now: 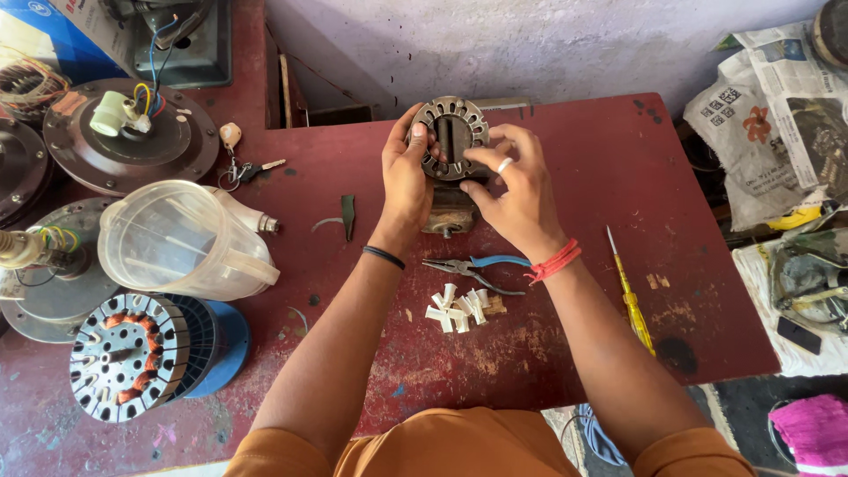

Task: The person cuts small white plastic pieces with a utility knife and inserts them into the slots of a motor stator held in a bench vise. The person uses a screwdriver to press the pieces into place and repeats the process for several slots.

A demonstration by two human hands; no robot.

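We are gripping the ring-shaped stator core [451, 138] at twelve o'clock above the red desk [618, 291]; our left hand [404, 181] is clasping its rim to steady it; our right hand [517, 190] is pinching its inner edge.

Dark red table [618, 291], yellow screwdriver [632, 296], blue-handled pliers [477, 268], white slips [456, 309].

Person wears an orange garment [459, 446] with short sleeves, forearms bare. Left wrist: one thin black band [383, 257]. Right wrist: bundle of red thread bands [554, 261]. Right hand [517, 196]: one pale ring [504, 164] on a finger.
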